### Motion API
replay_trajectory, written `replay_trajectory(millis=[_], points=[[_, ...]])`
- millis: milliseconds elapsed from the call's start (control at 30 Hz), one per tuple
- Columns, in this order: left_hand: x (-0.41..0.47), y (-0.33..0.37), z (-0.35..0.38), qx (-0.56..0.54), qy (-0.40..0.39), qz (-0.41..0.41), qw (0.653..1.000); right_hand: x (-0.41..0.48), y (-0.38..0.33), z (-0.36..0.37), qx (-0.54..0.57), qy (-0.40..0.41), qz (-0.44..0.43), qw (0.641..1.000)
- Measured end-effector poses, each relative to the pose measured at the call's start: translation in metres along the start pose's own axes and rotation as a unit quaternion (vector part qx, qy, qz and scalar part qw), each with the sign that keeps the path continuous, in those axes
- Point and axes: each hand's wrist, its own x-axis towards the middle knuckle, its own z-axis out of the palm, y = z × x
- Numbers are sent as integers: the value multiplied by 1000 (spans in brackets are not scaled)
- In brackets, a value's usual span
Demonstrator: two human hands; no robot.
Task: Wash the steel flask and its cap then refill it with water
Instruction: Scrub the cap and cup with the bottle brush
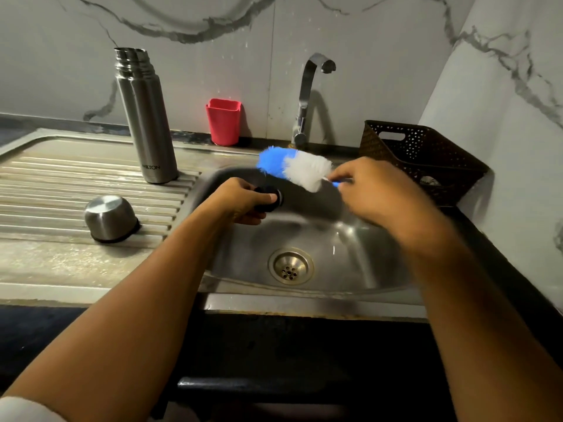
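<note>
- The sink (350,239) lies under both hands; no water runs.
- The steel flask (146,117) stands open on the draining board (76,184), to the left.
- My right fingers (344,175) grip the bottle brush (295,167) by its handle; I should turn its bristles into the stopper's grooves.
- The steel cap (109,217) sits rim down near the flask.
- My left fingers (262,197) clasp the black stopper (269,206) over the sink.

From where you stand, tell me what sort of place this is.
Likely a home kitchen: a stainless steel sink basin, a curved chrome tap, and a ribbed steel drainboard bearing a tall steel flask.
</note>
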Motion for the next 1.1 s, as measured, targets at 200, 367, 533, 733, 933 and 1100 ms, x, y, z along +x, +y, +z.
replay_trajectory(millis=[200, 367, 533, 733, 933, 1100], points=[[-1, 4, 16, -16, -31, -4, 999, 9, -20, 30, -71, -37, -3, 997], [1, 0, 6, -52, -18, 1, 998, 15, -7, 36, -6, -1, 0, 1000], [-3, 4, 13, -101, -24, -6, 995, 13, -8, 37, 13, 1, -6, 1000], [-3, -1, 11, -126, -17, 2, 992, 11, -7, 24, 27, -4, -15, 1000], [-1, -5, 3, -83, 40, 20, 996, -7, -4, -22, 8, -18, -21, 1000], [-5, 4, 19, -65, -8, 26, 997, 11, -21, 32, -30, -21, -12, 999]])
